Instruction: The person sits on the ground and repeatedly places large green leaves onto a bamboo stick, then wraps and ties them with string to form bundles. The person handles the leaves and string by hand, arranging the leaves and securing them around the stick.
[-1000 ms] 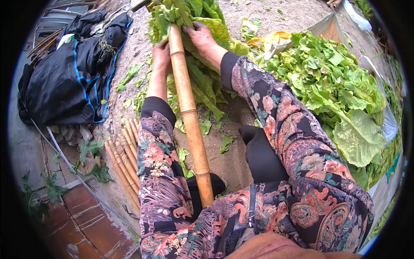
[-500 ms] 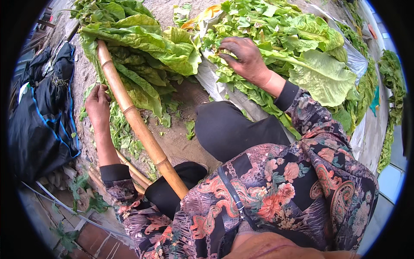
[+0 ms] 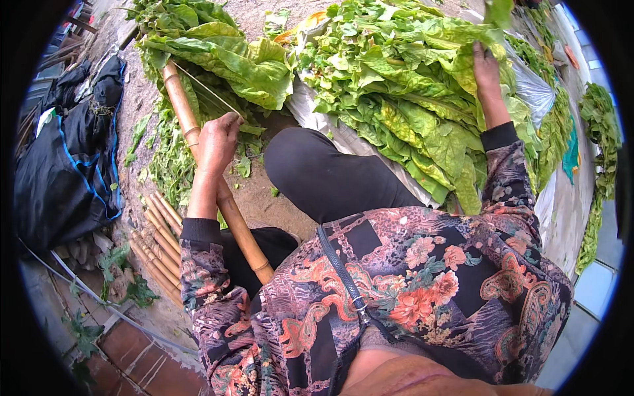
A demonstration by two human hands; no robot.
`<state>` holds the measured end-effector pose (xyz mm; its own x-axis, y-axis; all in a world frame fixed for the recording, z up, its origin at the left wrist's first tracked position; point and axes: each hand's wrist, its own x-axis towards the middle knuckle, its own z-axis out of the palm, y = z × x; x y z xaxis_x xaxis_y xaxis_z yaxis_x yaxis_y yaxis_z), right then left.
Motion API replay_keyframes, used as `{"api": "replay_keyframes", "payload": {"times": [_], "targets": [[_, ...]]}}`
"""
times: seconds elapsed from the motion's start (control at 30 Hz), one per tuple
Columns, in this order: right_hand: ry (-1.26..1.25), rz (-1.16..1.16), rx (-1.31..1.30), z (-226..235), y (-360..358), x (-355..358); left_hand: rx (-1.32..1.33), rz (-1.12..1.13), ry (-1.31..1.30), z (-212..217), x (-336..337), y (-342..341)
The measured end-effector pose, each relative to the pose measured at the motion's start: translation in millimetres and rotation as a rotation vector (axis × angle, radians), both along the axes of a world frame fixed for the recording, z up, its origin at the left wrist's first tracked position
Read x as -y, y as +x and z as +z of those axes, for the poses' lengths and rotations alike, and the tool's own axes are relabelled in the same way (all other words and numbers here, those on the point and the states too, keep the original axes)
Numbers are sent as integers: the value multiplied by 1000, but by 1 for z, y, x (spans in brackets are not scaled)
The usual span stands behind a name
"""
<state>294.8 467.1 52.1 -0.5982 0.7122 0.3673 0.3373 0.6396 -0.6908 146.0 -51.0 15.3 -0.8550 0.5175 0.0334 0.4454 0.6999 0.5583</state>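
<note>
Head camera is looking down at a person sitting on the ground in a flowered top. Left of centre, the left hand (image 3: 216, 142) is resting on a thick bamboo pole (image 3: 198, 142) that is running from the upper left of the frame down toward the lap; its fingers are curled loosely over the pole, and a thin stick (image 3: 208, 89) is slanting up from the fingertips, though whether they are pinching it cannot be told. The pole's upper end is lying under a bundle of big yellow-green leaves (image 3: 231, 56). At the upper right, the right hand (image 3: 485, 69) is reaching far out, fingers closing on a leaf at the top of a large leaf heap (image 3: 409, 99) spread over pale sheeting (image 3: 343, 138). At the left edge a dark bag with blue trim (image 3: 66, 171) is lying, with a row of thin bamboo sticks (image 3: 155, 244) just beside it.
</note>
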Motion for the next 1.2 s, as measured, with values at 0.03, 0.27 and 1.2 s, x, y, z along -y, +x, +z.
{"api": "replay_keyframes", "payload": {"times": [0.03,0.27,1.2], "targets": [[19,-63,-37,28,15,-41,18,-3,46,-1,-3,0],[596,256,586,133,21,23,66,52,19,0,-3,-3],[220,476,-68,66,-4,94,328,-18,446,-26,0,-25]]}}
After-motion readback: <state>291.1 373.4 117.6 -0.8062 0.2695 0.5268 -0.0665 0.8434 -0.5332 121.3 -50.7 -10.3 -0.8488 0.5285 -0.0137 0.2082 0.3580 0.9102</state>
